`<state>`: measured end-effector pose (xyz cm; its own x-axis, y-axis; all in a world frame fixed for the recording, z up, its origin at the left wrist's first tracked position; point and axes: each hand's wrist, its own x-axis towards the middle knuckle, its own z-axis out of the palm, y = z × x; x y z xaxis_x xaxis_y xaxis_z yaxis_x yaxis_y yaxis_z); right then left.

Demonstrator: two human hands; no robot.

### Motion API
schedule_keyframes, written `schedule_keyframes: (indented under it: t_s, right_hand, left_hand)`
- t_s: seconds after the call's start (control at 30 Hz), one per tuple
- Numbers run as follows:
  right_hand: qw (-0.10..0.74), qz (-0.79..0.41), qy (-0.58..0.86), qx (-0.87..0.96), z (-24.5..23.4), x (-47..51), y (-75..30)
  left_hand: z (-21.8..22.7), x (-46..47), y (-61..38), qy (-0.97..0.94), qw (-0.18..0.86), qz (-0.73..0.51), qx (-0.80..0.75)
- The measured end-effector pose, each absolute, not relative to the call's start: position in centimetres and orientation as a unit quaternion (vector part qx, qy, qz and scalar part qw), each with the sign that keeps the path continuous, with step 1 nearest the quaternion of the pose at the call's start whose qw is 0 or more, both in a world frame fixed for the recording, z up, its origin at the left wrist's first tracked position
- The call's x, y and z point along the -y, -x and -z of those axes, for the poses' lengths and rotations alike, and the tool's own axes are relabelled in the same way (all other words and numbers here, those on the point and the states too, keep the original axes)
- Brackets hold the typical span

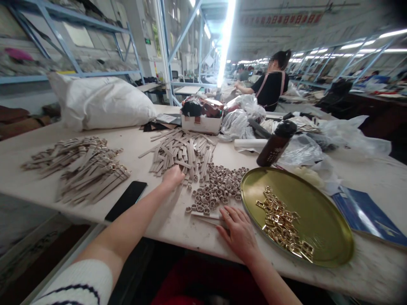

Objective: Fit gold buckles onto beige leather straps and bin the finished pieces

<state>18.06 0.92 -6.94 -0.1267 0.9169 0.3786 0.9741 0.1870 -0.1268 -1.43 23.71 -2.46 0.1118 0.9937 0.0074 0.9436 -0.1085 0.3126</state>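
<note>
My left hand (173, 176) reaches to the near edge of a pile of flat grey-beige strips (190, 154). Its fingers are curled closed, and what is in them, if anything, is hidden. My right hand (240, 232) lies palm down on the table, fingers stretched out, their tips by the end of a single light strip (208, 217). Many small beige loops (219, 186) lie heaped between the hands. Right of my right hand is a gold-coloured round tray (330, 241) holding gold metal buckles (281, 224).
Strips with gold buckles (92, 173) are stacked at the left, beside a black phone (125, 201). A dark bottle (276, 144) stands behind the tray, a blue booklet (369, 214) to its right. Behind are a white sack (104, 101), a filled box (202, 123) and a person (270, 84).
</note>
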Motion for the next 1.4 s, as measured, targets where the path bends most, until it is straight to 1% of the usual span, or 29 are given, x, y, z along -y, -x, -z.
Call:
schedule_keyframes:
  t_s: [0.1, 0.2, 0.27, 0.3, 0.33, 0.43, 0.5, 0.57, 0.63, 0.7, 0.73, 0.8, 0.87, 0.9, 0.97, 1.03, 1.13, 1.2, 1.3, 1.37, 1.4]
  right_hand:
    - [0.212, 0.096, 0.631, 0.740, 7.0, -0.8, -18.4]
    - [0.262, 0.130, 0.620, 0.728, 6.6, -0.3, -18.0]
    - [0.307, 0.129, 0.605, 0.723, 5.7, 0.5, -16.5]
    - [0.331, 0.108, 0.598, 0.722, 5.0, 1.0, -15.3]
    - [0.352, 0.070, 0.591, 0.722, 4.3, 1.6, -13.8]
    - [0.416, -0.122, 0.557, 0.709, 2.3, 3.3, -9.4]
    - [0.464, -0.205, 0.546, 0.667, 1.5, 4.3, -7.4]
    - [0.509, -0.289, 0.536, 0.608, 1.1, 5.1, -6.8]
    - [0.538, -0.392, 0.522, 0.532, 1.0, 5.6, -7.1]
    - [0.544, -0.483, 0.508, 0.462, 0.9, 5.8, -8.0]
    - [0.542, -0.511, 0.504, 0.437, 1.0, 5.6, -8.6]
    - [0.534, -0.519, 0.517, 0.422, 1.2, 4.7, -10.4]
    - [0.515, -0.458, 0.566, 0.452, 1.7, 3.0, -12.7]
    - [0.497, -0.399, 0.603, 0.480, 2.0, 2.0, -14.0]
    - [0.406, -0.255, 0.679, 0.556, 2.7, -0.3, -16.5]
    - [0.287, -0.152, 0.712, 0.622, 3.2, -2.6, -18.4]
    - [0.134, -0.073, 0.730, 0.666, 3.8, -5.2, -19.3]
    - [0.069, -0.046, 0.744, 0.663, 3.9, -6.4, -19.1]
    - [0.023, -0.030, 0.754, 0.656, 4.0, -7.4, -18.8]
    - [0.024, -0.030, 0.751, 0.659, 3.7, -7.6, -18.8]
    - [0.040, -0.034, 0.751, 0.658, 3.5, -7.5, -18.9]
  left_hand:
    - [0.3, -20.8, 3.7, -0.734, 0.108, -0.163, -0.651]
    - [-2.9, -16.1, 6.1, -0.732, 0.092, -0.238, -0.632]
    - [-4.8, -12.1, 7.0, -0.742, 0.085, -0.339, -0.572]
    - [-5.5, -9.9, 7.1, -0.760, 0.095, -0.357, -0.534]
    - [-6.0, -7.7, 7.0, -0.781, 0.111, -0.358, -0.499]
    - [-6.2, -2.1, 5.7, -0.832, 0.194, -0.304, -0.422]
    - [-5.6, 0.1, 4.7, -0.846, 0.253, -0.278, -0.377]
    - [-5.1, 0.8, 4.1, -0.853, 0.298, -0.266, -0.336]
    - [-4.6, 0.4, 3.9, -0.852, 0.317, -0.263, -0.322]
    - [-3.9, -0.6, 4.0, -0.836, 0.358, -0.240, -0.341]
    - [-3.4, -1.1, 4.1, -0.818, 0.406, -0.210, -0.348]
    - [-2.2, -1.9, 4.0, -0.761, 0.528, -0.137, -0.351]
    - [-1.1, -2.4, 3.9, -0.689, 0.618, -0.103, -0.364]
    - [-0.7, -2.5, 3.8, -0.653, 0.646, -0.108, -0.381]
    - [-0.3, -2.8, 3.6, -0.580, 0.691, -0.133, -0.410]
    - [-0.5, -3.2, 3.3, -0.514, 0.737, -0.144, -0.415]
    - [-0.8, -3.8, 3.0, -0.454, 0.775, -0.155, -0.412]
    - [-0.7, -4.2, 2.9, -0.432, 0.786, -0.160, -0.412]
    - [-0.1, -4.6, 2.6, -0.414, 0.796, -0.154, -0.414]
    - [0.2, -4.6, 2.4, -0.405, 0.798, -0.147, -0.421]
    - [0.4, -4.6, 2.2, -0.402, 0.798, -0.147, -0.425]
